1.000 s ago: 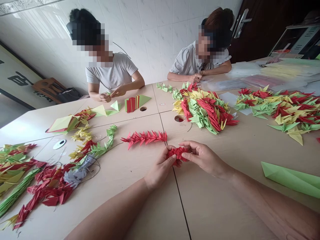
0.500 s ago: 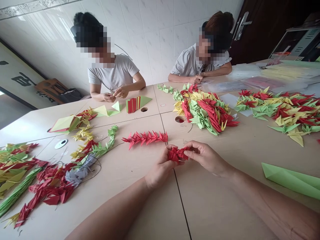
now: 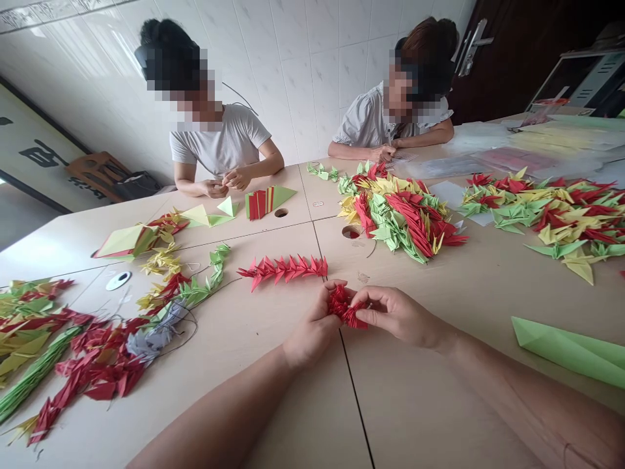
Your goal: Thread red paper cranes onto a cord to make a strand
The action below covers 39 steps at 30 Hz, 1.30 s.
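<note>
A bunch of red folded paper pieces (image 3: pixel 342 305) is held between my two hands above the table. My left hand (image 3: pixel 315 329) grips it from the left, fingers wrapped behind and thumb in front. On its right side, my right hand (image 3: pixel 398 317) pinches the folded edges between thumb and fingers. Just beyond my hands lies a row of red origami cranes (image 3: pixel 283 270), stacked into one another and touching neither hand. Some of my left fingertips are hidden behind the red paper.
Heaped paper cranes (image 3: pixel 400 218) lie at centre right, with more strung cranes (image 3: pixel 551 215) farther right. Tangled crane strings (image 3: pixel 105 358) cover the left side. A green folded sheet (image 3: pixel 566 348) lies by my right forearm. Two people (image 3: pixel 219 150) sit opposite, hands on small items.
My right hand has shifted slightly left and down. The red paper bunch is more bent, with its right end tipped lower. My left hand stays nearly in place.
</note>
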{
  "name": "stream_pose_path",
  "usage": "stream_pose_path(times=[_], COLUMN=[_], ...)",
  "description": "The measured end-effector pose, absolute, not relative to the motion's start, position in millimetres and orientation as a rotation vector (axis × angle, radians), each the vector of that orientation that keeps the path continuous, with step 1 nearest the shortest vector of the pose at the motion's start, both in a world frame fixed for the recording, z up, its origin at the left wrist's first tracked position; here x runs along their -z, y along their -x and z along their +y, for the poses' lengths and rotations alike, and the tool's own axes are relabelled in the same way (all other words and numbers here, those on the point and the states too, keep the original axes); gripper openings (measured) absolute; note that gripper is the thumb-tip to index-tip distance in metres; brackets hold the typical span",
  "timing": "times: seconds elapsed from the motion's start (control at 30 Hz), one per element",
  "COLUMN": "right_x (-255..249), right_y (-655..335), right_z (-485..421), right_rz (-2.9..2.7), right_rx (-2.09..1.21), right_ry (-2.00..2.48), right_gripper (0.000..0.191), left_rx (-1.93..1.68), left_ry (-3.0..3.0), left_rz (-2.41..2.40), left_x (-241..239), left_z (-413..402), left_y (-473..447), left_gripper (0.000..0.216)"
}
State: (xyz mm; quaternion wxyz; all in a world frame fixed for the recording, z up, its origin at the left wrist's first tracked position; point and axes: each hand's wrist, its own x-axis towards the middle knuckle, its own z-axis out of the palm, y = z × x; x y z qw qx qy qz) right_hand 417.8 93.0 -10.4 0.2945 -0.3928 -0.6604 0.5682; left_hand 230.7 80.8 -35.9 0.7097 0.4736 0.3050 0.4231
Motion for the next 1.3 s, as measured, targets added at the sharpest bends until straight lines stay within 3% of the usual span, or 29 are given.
stream_pose_path(times=[0.27, 0.5, 0.67, 0.8, 0.9, 1.0, 1.3], right_x=[13.9, 17.0, 16.1, 17.9, 21.0, 22.3, 17.9], right_y=[-411.0, -407.6, -406.2, -406.5, -408.3, -410.0, -410.6], right_z=[89.8, 87.5, 86.9, 86.5, 87.0, 87.3, 88.7], right_rz=[-1.827, -1.880, -1.859, -1.847, -1.887, -2.033, -2.220], right_rx=[-1.357, -1.164, -1.208, -1.181, -1.034, -0.889, -0.789], right_ry=[1.062, 1.061, 1.041, 1.106, 1.108, 0.986, 0.834], right_gripper=[0.011, 0.006, 0.004, 0.019, 0.041, 0.050, 0.027], left_rx=[-0.908, -0.897, -0.892, -0.889, -0.894, -0.889, -0.920], left_ry=[-1.056, -1.171, -1.329, -1.350, -1.375, -1.417, -1.504], left_rz=[0.606, 0.687, 0.724, 0.736, 0.727, 0.705, 0.861], left_x=[34.8, 28.6, 37.5, 42.7, 43.1, 42.1, 41.2], left_z=[79.3, 74.7, 76.7, 77.7, 77.6, 77.4, 74.5], left_y=[-230.6, -235.5, -233.1, -231.4, -231.8, -232.5, -235.2], left_gripper=[0.070, 0.069, 0.064, 0.070, 0.076, 0.087, 0.100])
